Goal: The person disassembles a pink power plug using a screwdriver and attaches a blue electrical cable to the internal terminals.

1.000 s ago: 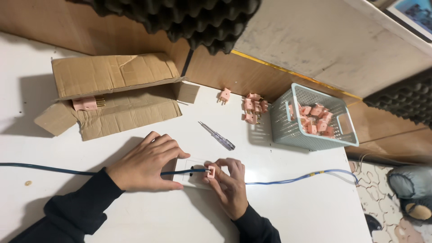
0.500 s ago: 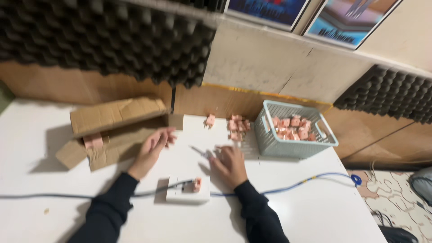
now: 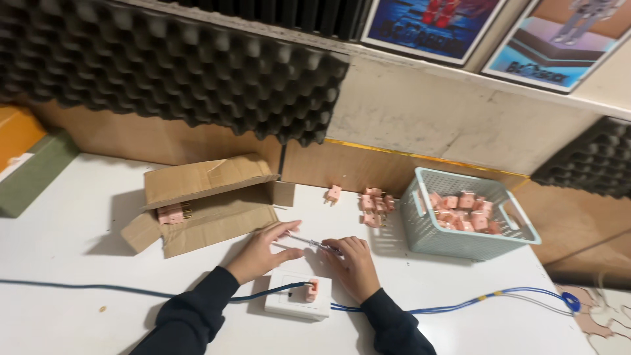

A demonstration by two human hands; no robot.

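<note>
Metal screwdriver [image 3: 314,243] lay on counter [image 3: 79,250] between both hands, left hand [image 3: 263,250] pinching handle end with thumb and forefinger, right hand [image 3: 351,263] curled over tip end, fingers narrow. Best grip: firm on handle, tip kept low and steady. White socket box [image 3: 299,297] with pink plug [image 3: 311,290] sat just near side of hands, blue cable [image 3: 460,304] through it. Cardboard box [image 3: 204,197] beyond left hand; basket [image 3: 460,240] of pink plugs beyond right hand.
</note>
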